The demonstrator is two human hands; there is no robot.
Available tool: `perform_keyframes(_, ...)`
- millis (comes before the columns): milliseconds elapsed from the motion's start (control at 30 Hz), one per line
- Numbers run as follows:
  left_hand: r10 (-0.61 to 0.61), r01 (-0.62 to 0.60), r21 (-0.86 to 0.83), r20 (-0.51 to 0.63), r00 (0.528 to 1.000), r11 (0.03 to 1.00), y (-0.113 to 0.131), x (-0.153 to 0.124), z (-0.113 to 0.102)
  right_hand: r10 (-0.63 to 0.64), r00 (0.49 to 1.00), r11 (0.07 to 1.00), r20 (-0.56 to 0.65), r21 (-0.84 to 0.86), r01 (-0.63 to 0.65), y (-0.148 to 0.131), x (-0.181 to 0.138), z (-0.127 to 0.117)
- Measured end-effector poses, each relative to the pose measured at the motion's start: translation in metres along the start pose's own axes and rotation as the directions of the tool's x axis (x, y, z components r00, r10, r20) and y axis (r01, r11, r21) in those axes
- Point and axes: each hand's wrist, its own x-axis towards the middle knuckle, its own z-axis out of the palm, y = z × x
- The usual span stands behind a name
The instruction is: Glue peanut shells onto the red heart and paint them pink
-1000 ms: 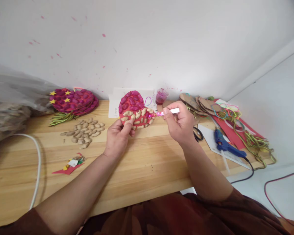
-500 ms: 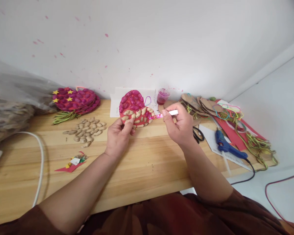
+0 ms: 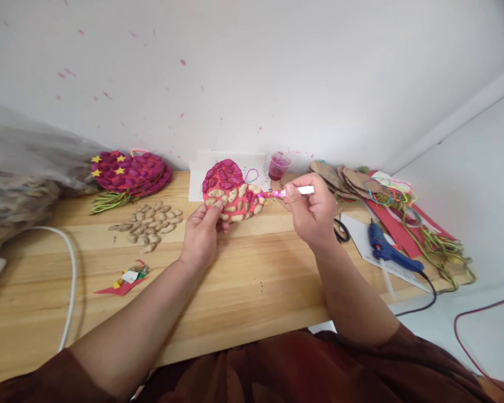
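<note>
My left hand (image 3: 202,232) pinches the lower edge of a red heart-shaped card (image 3: 231,190) covered in peanut shells; its upper shells are painted magenta, its lower ones are bare. It is held tilted above the wooden table (image 3: 235,280). My right hand (image 3: 313,212) grips a white-handled brush (image 3: 292,192) whose pink tip touches the heart's right edge. A small cup of pink paint (image 3: 278,165) stands behind, near the wall.
A stack of painted hearts with yellow stars (image 3: 130,170) and loose peanuts (image 3: 148,226) lie left. A clear bag of peanuts (image 3: 17,184) and a white cable (image 3: 69,280) sit far left. A blue glue gun (image 3: 392,252), scissors (image 3: 340,229), cardboard shapes (image 3: 340,176) and coloured cords (image 3: 437,240) lie right.
The heart has tipped flatter and shifted slightly left in my left hand. My right hand rose a little, the brush tip staying at the heart's right edge.
</note>
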Motion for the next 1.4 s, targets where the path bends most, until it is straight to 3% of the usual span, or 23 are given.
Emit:
perform_keyframes(233,-0.02,0.019,-0.055,-0.012,1.0,0.998,-0.001,0.001,0.001,-0.099,0.992,0.985,0.076,-0.131,0.108,-0.014,-0.001,-0.002)
perform_keyframes(600,-0.047,0.046,-0.051,-0.025,0.999,0.998,0.003,0.001,0.004,-0.153,0.985,0.981,0.079,-0.111,0.161,-0.014,0.0,-0.002)
perform_keyframes(767,-0.056,0.053,-0.048,-0.046,0.997,0.997,0.004,0.0,0.004,-0.171,0.972,0.968,0.163,-0.154,0.197,-0.019,-0.002,-0.002)
perform_keyframes(967,-0.054,0.052,-0.03,-0.067,0.996,0.998,0.004,0.0,0.005,-0.156,0.984,0.98,0.088,-0.108,0.165,-0.018,-0.001,-0.002)
perform_keyframes(1133,-0.027,0.025,-0.041,-0.068,0.997,0.999,0.002,0.001,0.005,-0.132,0.977,0.985,0.165,-0.09,0.148,-0.013,-0.003,0.001)
perform_keyframes(1200,-0.007,0.005,-0.036,-0.071,0.997,0.999,0.001,0.002,0.004,-0.082,0.991,0.995,0.107,-0.048,0.087,-0.007,-0.002,0.002)
perform_keyframes(1300,0.016,-0.016,-0.005,-0.063,0.998,1.0,-0.001,0.002,0.004,0.034,0.996,0.998,-0.078,0.053,-0.03,0.005,0.008,0.0)
perform_keyframes(1400,0.018,-0.017,0.026,-0.041,0.999,1.0,-0.003,0.001,0.004,0.104,0.976,0.994,-0.194,-0.021,-0.11,0.017,0.035,-0.009)
